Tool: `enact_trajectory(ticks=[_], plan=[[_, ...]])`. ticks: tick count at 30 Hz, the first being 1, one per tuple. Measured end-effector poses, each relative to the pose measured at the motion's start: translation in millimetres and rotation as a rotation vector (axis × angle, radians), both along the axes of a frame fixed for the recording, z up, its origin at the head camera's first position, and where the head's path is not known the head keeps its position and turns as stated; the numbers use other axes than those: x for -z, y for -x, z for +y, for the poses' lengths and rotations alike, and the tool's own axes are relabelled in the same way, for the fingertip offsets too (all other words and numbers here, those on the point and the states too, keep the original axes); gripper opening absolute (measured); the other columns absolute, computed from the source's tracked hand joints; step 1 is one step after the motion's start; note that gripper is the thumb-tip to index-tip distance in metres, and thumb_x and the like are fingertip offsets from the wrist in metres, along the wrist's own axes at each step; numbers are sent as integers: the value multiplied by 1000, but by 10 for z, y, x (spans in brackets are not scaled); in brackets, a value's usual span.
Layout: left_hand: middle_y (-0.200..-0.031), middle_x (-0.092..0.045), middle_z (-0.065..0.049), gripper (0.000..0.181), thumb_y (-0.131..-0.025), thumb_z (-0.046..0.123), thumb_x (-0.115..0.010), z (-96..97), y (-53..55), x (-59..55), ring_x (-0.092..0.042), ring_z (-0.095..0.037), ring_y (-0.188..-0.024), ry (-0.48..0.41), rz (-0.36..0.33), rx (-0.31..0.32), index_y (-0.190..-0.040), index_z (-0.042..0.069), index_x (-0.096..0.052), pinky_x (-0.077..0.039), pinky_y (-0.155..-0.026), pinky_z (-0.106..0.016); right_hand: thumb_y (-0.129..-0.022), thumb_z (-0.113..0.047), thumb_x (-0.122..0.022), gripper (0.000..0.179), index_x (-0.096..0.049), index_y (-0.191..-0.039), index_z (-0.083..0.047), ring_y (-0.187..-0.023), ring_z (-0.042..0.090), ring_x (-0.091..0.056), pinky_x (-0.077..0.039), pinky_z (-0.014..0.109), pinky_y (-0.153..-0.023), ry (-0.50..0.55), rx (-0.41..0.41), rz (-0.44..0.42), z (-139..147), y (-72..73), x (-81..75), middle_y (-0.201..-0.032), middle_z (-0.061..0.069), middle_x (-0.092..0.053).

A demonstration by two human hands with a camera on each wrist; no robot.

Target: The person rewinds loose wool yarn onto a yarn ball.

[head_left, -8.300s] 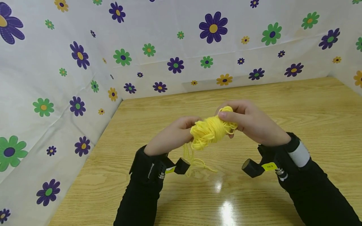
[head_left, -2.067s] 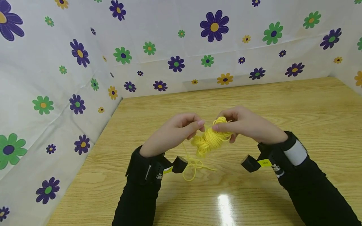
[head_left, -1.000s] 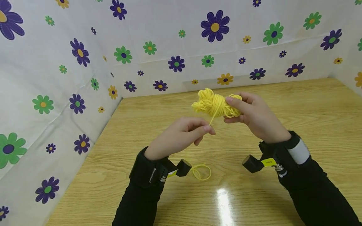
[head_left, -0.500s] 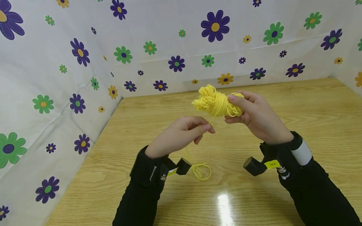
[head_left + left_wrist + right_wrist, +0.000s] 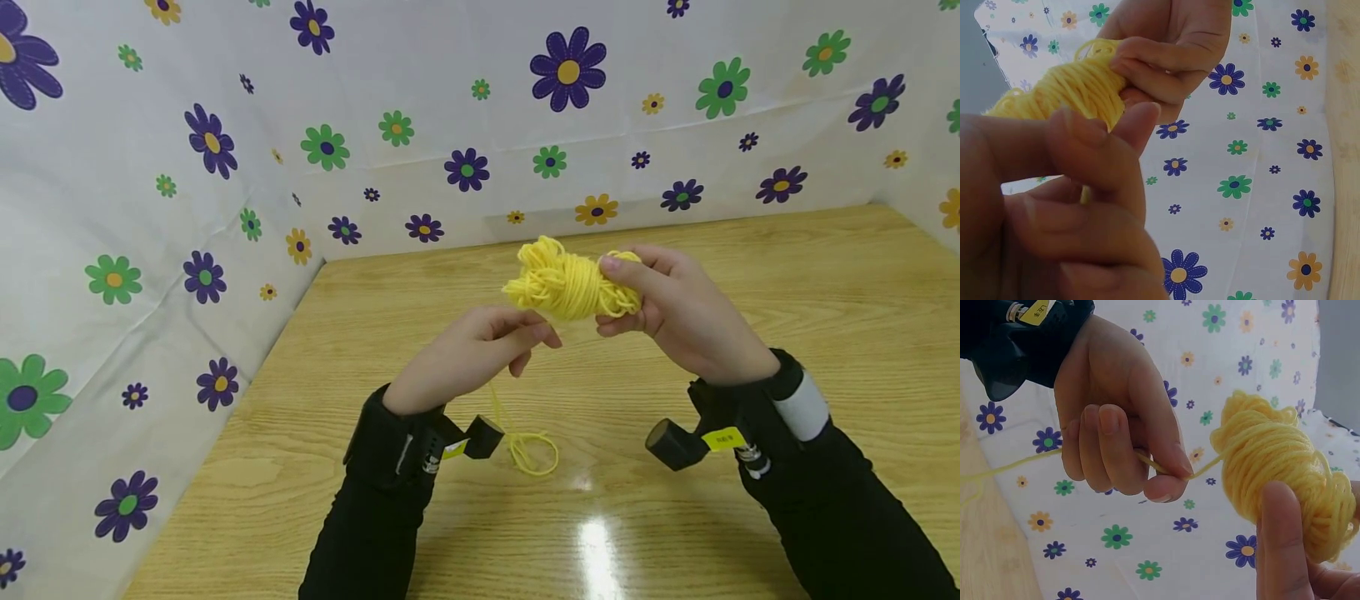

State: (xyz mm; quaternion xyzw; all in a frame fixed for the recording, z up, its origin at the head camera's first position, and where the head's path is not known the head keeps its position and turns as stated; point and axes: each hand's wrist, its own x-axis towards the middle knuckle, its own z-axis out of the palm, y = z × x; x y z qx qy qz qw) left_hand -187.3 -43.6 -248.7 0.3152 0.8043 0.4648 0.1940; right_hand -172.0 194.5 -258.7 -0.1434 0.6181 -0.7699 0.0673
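A bundle of yellow yarn (image 5: pixel 573 285), wound round its middle with loops at both ends, is held up over the table. My right hand (image 5: pixel 686 312) grips its right end between thumb and fingers. Just below and left of the bundle, my left hand (image 5: pixel 480 354) pinches the strand (image 5: pixel 1207 467) that leads off it, as the right wrist view shows. From the left hand the strand runs down to a loose loop of yarn (image 5: pixel 534 454) on the table. In the left wrist view the left fingers (image 5: pixel 1085 231) cover most of the strand.
The wooden table (image 5: pixel 300 467) reaches back to a white flowered cloth (image 5: pixel 450 100) that hangs behind and along the left. A wrist camera (image 5: pixel 483 437) juts inward from the left cuff, and another camera (image 5: pixel 671 443) from the right cuff.
The yarn bundle has risen from between the hands and turned in the right hand. My left hand now pinches the strand beneath it. Fewer loose strands show on the table than before.
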Motion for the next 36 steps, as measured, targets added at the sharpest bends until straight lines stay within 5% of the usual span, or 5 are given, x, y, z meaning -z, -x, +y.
enact_trajectory(ticks=[6,13,21,28,36], plan=[[-75,-49,-4,25,-108,15,-44,-2,31,13,-44,-20,-70,23,-5,-23,-119,0,-61,-37,-72,-30,-105,-16,-50,17,-61,-106,-3,-80,17,-65,-59,29,-71,-58,-32,3,-8,5,9,-100,7,-63],[-80,-50,-5,12,-99,-2,-43,-14,38,2,-47,-21,-77,50,-43,-98,-97,0,-54,-40,-79,-33,-105,-16,-49,17,-63,-101,-6,-80,19,-63,-59,32,-70,-159,-97,21,-13,-17,4,-96,8,-63],[-86,-49,-6,15,-104,6,-42,-46,49,7,-46,-18,-76,-54,-57,-19,-103,-1,-56,-43,-72,-29,-104,-15,-50,18,-60,-102,-1,-75,22,-62,-58,33,-65,-269,-175,72,-34,-40,-6,-93,9,-61],[-87,-57,-5,24,-107,17,-44,-56,46,10,-54,-16,-73,-83,-141,4,-103,-2,-58,-48,-69,-26,-102,-16,-54,24,-60,-105,7,-73,21,-63,-59,34,-63,-379,-292,123,-38,-48,-23,-88,11,-62],[-71,-39,-1,26,-108,20,-44,-47,35,-17,-36,-18,-63,-35,-85,-16,-89,5,-53,-31,-61,-27,-99,-21,-59,29,-62,-106,7,-72,18,-64,-59,37,-62,-462,-360,134,-56,-50,-37,-83,9,-65]])
